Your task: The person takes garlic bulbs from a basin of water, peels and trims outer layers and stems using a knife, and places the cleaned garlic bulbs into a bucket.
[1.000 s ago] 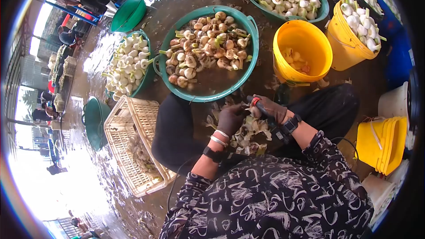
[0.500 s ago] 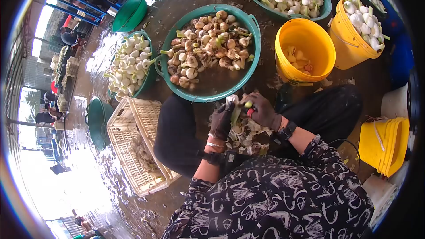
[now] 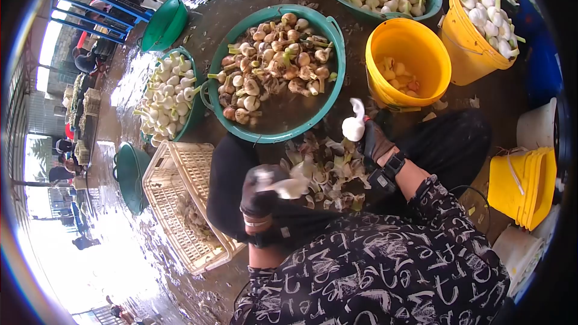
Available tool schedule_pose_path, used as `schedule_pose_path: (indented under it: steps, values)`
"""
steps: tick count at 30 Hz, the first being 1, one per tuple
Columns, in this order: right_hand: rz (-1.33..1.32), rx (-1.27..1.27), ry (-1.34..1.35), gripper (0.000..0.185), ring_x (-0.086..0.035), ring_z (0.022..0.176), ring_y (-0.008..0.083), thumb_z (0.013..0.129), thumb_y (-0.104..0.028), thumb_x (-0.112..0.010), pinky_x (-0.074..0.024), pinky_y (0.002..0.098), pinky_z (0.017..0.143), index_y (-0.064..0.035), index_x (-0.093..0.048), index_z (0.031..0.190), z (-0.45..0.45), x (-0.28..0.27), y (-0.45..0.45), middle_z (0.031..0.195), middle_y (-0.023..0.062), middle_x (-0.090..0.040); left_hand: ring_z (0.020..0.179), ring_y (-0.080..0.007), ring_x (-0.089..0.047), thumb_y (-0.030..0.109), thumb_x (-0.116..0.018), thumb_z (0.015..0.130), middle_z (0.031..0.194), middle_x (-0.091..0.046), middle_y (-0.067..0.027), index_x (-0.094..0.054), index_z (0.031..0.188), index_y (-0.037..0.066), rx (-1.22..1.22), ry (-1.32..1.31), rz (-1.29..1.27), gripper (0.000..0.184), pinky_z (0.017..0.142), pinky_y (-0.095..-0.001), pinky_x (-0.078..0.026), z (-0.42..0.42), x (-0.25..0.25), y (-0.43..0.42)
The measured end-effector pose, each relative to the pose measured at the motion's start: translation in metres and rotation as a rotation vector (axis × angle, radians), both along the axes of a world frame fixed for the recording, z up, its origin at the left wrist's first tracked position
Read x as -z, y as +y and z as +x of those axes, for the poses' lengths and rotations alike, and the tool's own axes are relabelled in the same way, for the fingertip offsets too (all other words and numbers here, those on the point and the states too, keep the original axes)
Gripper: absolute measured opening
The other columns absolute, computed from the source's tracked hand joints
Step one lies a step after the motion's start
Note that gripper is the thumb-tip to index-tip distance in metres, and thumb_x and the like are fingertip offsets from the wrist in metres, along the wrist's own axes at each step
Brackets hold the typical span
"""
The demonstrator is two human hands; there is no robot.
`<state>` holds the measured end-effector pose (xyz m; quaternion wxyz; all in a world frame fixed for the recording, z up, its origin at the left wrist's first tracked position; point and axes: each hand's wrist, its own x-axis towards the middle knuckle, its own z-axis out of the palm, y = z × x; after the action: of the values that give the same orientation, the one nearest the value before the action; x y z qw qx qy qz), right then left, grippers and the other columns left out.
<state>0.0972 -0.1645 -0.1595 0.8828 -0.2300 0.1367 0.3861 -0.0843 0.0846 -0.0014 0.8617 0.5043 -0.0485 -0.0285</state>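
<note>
My right hand (image 3: 376, 142), in a dark glove, has its fingers closed by a white garlic bulb (image 3: 353, 129). A pale strip rises from the bulb, and a small red piece shows at the fingertips, its kind unclear. My left hand (image 3: 263, 191), also gloved, is smeared by motion above my left knee. A loose whitish piece, apparently garlic skin (image 3: 290, 188), trails at its fingers; their grip is blurred. Between my legs lies a heap of peeled skins (image 3: 333, 171). Just beyond it stands a green basin (image 3: 278, 139) of dirty, unpeeled garlic.
A yellow bucket (image 3: 442, 42) holding a few cloves stands ahead right, beside another yellow bucket (image 3: 460, 72) heaped with white bulbs. Green tubs of white garlic (image 3: 168, 99) sit left and far ahead. A cream crate (image 3: 174, 204) is at my left, stacked yellow buckets (image 3: 524, 186) at right.
My hands have moved apart: the left swung left and back towards me, the right went slightly right and forward. The white bulb is now by my right hand. The skin heap is uncovered.
</note>
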Motion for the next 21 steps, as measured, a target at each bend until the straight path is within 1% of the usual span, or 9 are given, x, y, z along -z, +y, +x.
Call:
schedule_pose_path:
  steps: [2,5,8,10,14,15,17,18,21]
  values:
    - [-0.362,-0.160,-0.254,0.029,-0.062,0.089,0.0155,0.095,-0.027,-0.044,-0.0510,0.0287,0.078,-0.0059,-0.056,0.110,-0.003,-0.019,-0.001,0.100,0.0059,-0.064,0.099,-0.0210,-0.058,0.024,-0.073,0.075,0.111,-0.060,-0.0167,-0.054,0.113,-0.007,0.040,0.432,0.515,0.052,0.083,-0.0318,-0.047,0.031,-0.042,-0.029]
    - [-0.687,-0.245,-0.377,0.027,-0.061,0.087,0.0134,0.094,-0.023,-0.047,-0.0496,0.0275,0.076,-0.0029,-0.059,0.108,-0.007,-0.021,0.013,0.101,0.0065,-0.064,0.090,-0.0187,-0.058,0.021,-0.078,0.070,0.099,-0.060,-0.0094,-0.054,0.116,0.001,-0.278,0.093,1.228,0.055,0.077,-0.0279,-0.048,0.059,0.009,-0.053]
    - [-0.781,-0.196,-0.395,0.030,-0.060,0.080,0.0111,0.089,-0.020,-0.056,-0.0485,0.0262,0.071,0.0007,-0.061,0.110,-0.017,-0.059,0.021,0.097,0.0058,-0.066,0.089,-0.0188,-0.057,0.019,-0.079,0.067,0.095,-0.058,-0.0093,-0.058,0.111,0.005,-0.305,0.111,1.062,0.050,0.073,-0.0289,-0.048,0.078,0.022,-0.077]
    - [-0.778,-0.080,-0.351,0.030,-0.055,0.058,0.0104,0.078,-0.028,-0.071,-0.0422,0.0282,0.051,0.0019,-0.064,0.079,-0.019,-0.039,0.024,0.070,0.0031,-0.061,0.082,-0.0207,-0.058,0.016,-0.077,0.068,0.088,-0.058,-0.0089,-0.062,0.102,0.006,-0.253,0.003,1.150,0.039,0.070,-0.0297,-0.047,0.083,0.038,-0.082]
    - [-0.841,-0.220,-0.525,0.029,-0.056,0.062,0.0119,0.081,-0.028,-0.065,-0.0452,0.0287,0.055,0.0008,-0.064,0.084,-0.022,-0.033,0.012,0.074,0.0044,-0.062,0.072,-0.0180,-0.059,0.008,-0.070,0.075,0.082,-0.059,-0.0074,-0.062,0.095,0.003,-0.172,-0.029,1.092,0.022,0.068,-0.0278,-0.046,0.079,0.035,-0.094]
    - [-0.853,-0.283,-0.569,0.029,-0.056,0.063,0.0121,0.082,-0.028,-0.064,-0.0458,0.0286,0.056,0.0001,-0.064,0.086,-0.023,-0.040,0.011,0.074,0.0043,-0.062,0.074,-0.0153,-0.058,0.007,-0.069,0.077,0.083,-0.060,-0.0063,-0.062,0.095,0.002,-0.099,0.123,0.819,0.020,0.068,-0.0276,-0.046,0.075,0.024,-0.095]
    - [-0.410,-0.146,-0.068,0.030,-0.058,0.064,0.0140,0.089,-0.032,-0.053,-0.0488,0.0281,0.060,-0.0034,-0.060,0.093,-0.025,-0.049,0.015,0.077,0.0038,-0.061,0.075,-0.0099,-0.057,0.011,-0.065,0.083,0.084,-0.061,-0.0042,-0.060,0.093,-0.002,0.032,0.404,0.276,0.017,0.067,-0.0264,-0.046,0.065,0.008,-0.089]
    - [-0.172,-0.168,-0.025,0.030,-0.060,0.069,0.0158,0.094,-0.034,-0.044,-0.0506,0.0283,0.065,-0.0061,-0.056,0.096,-0.019,-0.031,0.010,0.080,0.0043,-0.061,0.075,-0.0099,-0.057,0.011,-0.065,0.083,0.084,-0.061,-0.0042,-0.060,0.093,-0.002,0.039,0.406,0.275,0.017,0.067,-0.0264,-0.046,0.058,0.001,-0.082]
    - [-0.255,-0.073,-0.394,0.022,-0.060,0.079,0.0143,0.093,-0.036,-0.048,-0.0511,0.0266,0.070,-0.0149,-0.053,0.094,-0.015,-0.009,0.006,0.086,-0.0006,-0.059,0.071,-0.0089,-0.056,0.023,-0.064,0.085,0.080,-0.064,-0.0041,-0.061,0.090,-0.003,0.179,0.386,0.452,0.027,0.064,-0.0244,-0.045,0.052,-0.019,-0.069]
